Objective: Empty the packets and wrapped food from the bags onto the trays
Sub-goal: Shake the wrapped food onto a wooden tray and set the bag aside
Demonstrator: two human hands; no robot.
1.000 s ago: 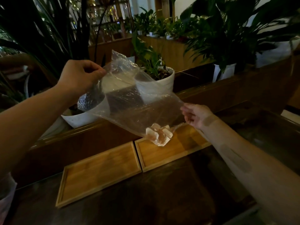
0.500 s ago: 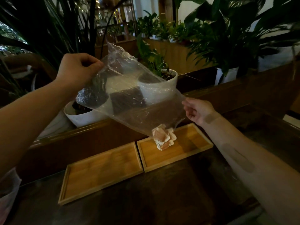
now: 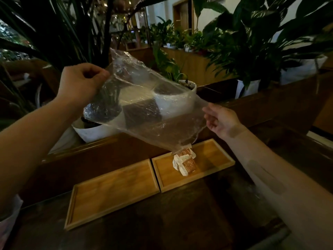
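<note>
A clear plastic bag (image 3: 147,112) hangs tilted over the table, its low corner above the right wooden tray (image 3: 214,159). My left hand (image 3: 81,83) grips the bag's upper left edge in a fist. My right hand (image 3: 221,121) pinches its right edge. A small heap of wrapped food pieces (image 3: 184,162), white and orange-brown, lies on the right tray just under the bag's low corner. The left wooden tray (image 3: 111,192) beside it holds nothing.
Both trays sit side by side on a dark table (image 3: 162,222). Behind runs a wooden ledge (image 3: 108,147) with white plant pots (image 3: 93,131) and leafy plants. Another clear bag's edge (image 3: 9,222) shows at the far left.
The wrapped pieces have slid out of the bag's low corner and dropped onto the right tray. The bag now looks empty. Both hands keep their hold.
</note>
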